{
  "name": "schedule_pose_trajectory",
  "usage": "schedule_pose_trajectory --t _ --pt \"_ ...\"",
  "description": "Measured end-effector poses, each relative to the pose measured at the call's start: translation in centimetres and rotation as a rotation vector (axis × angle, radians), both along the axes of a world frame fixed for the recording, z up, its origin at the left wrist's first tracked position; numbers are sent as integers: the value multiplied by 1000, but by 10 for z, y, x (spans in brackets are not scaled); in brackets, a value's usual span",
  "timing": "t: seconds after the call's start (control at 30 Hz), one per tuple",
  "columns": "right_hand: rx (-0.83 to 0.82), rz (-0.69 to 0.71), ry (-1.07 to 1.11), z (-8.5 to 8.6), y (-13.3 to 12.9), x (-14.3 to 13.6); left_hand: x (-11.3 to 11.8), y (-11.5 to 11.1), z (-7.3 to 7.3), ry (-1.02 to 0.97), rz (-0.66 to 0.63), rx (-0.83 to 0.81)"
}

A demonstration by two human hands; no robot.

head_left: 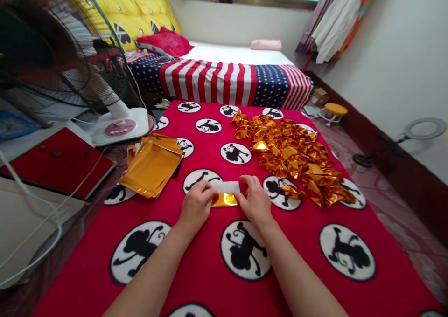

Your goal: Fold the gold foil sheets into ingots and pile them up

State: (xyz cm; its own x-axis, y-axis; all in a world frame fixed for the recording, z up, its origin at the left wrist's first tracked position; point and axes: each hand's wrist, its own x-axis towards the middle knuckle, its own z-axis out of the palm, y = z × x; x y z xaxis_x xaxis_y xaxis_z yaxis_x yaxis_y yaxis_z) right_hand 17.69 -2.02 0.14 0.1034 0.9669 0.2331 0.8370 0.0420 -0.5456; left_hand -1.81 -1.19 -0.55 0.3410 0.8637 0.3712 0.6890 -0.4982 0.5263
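Note:
Between my two hands lies a partly folded sheet of gold foil paper [225, 199], its gold band toward me and a whitish strip along the far side. My left hand [199, 204] pinches its left end with fingers closed. At the right end, my right hand [255, 201] grips the sheet with the thumb at its edge and the fingers curled. To the left rests a stack of flat gold foil sheets [152, 165]. On the right spreads a heap of folded gold foil pieces [289, 151], with one small piece [292, 191] at its near edge.
A red cloth with monkey circles [196, 256] covers the table. A standing fan [121, 126] is at the left beside a red panel [56, 156]. Behind stands a bed with a striped cover [217, 81]. A yellow-topped stool [335, 109] is on the floor at right.

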Motion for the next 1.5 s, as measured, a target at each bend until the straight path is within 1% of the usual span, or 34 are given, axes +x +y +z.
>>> schedule_pose_trajectory --t 0.07,0.13,0.27,0.37,0.47,0.57,0.67,0.77,0.87,0.97,1.03,1.13,1.23,1.3,1.4,1.5 --pt "-14 26 -2 5 3 0 5 -6 6 62 -74 21" --pt "-54 48 -4 8 6 1 11 -13 10 96 -120 10" --pt "-128 57 8 11 12 4 20 -22 13 170 -108 3" --pt "-153 38 24 11 18 7 21 -19 13 256 -110 53" --pt "-184 14 44 13 21 8 16 -10 14 325 -142 108" --pt "-230 -11 94 14 18 7 6 2 15 290 -191 118" --pt "-246 -22 197 9 7 3 -4 11 15 210 -248 74" --pt "-238 -27 321 0 -7 1 -7 10 16 138 -264 29" --pt "-170 -69 388 -3 -13 4 0 1 18 122 -219 25" --pt "-73 -111 355 0 -6 8 8 -7 18 149 -179 65" --pt "-51 -93 310 3 3 9 11 -8 17 176 -166 89" --pt "-65 -29 249 5 13 7 11 -6 14 211 -163 118" --pt "-114 -2 214 5 12 4 4 0 12 214 -179 140" --pt "-158 0 201 4 5 3 -2 3 10 204 -213 139" --pt "-200 16 188 4 -7 3 -9 5 9 158 -314 135" --pt "-173 24 149 5 -16 3 -10 3 9 97 -390 119"
